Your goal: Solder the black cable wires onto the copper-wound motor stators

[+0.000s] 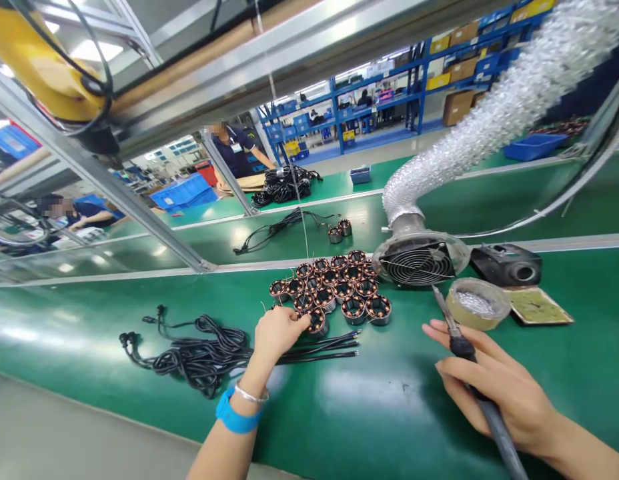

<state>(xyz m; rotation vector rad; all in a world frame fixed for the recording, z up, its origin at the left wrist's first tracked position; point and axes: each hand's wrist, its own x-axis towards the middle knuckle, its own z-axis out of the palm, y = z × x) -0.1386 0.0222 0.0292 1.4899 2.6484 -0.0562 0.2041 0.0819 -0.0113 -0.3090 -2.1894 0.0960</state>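
Observation:
My left hand (pixel 281 333), with a blue band on the wrist, has its fingertips closed at the left side of a copper-wound motor stator (pixel 317 321) at the front of a cluster. More ring-shaped stators (pixel 378 308) sit behind and to the right. In my right hand (pixel 494 380) is a soldering iron (pixel 452 323), its tip pointing up and away near a round tub (pixel 477 303) of silvery material. Black cables (pixel 204 353) lie coiled left of my left wrist, their stripped ends just right of it.
A fume fan (pixel 417 262) with a silver duct stands behind the stators. Right of it are a black holder (pixel 507 265) and a yellowish sponge tray (pixel 538 306). Two stators (pixel 335 234) and a cable lie on the strip behind. Two people work across the line.

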